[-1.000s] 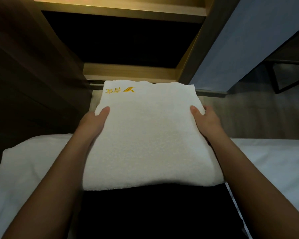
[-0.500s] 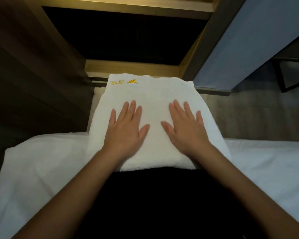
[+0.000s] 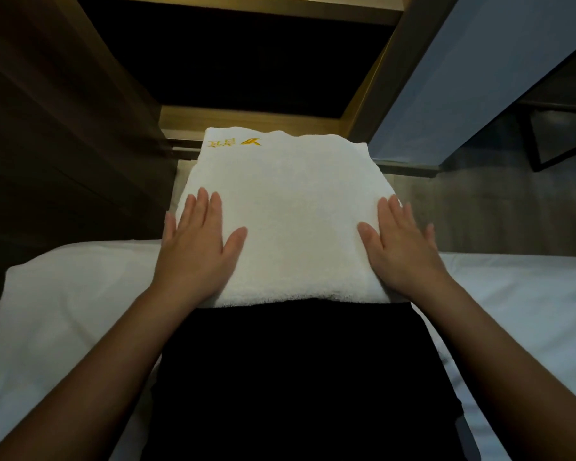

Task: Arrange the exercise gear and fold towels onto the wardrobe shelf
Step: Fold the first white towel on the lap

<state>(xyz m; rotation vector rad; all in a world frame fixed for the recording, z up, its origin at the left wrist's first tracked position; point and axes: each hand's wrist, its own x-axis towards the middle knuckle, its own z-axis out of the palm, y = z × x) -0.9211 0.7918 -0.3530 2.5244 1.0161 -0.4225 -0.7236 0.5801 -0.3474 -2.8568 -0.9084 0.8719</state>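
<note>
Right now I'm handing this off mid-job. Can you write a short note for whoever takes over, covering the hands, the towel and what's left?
Left hand: open, pressed flat on the left side of the folded white towel.
Right hand: open, flat on the towel's right side.
Towel: folded into a rectangle, yellow logo at its far left corner. It lies in front of the person, with its far edge toward the wardrobe shelf, not on it.
Done: this towel looks folded.
Left: lift it onto the shelf. The shelf interior is too dark to read. No exercise gear is in view.
</note>
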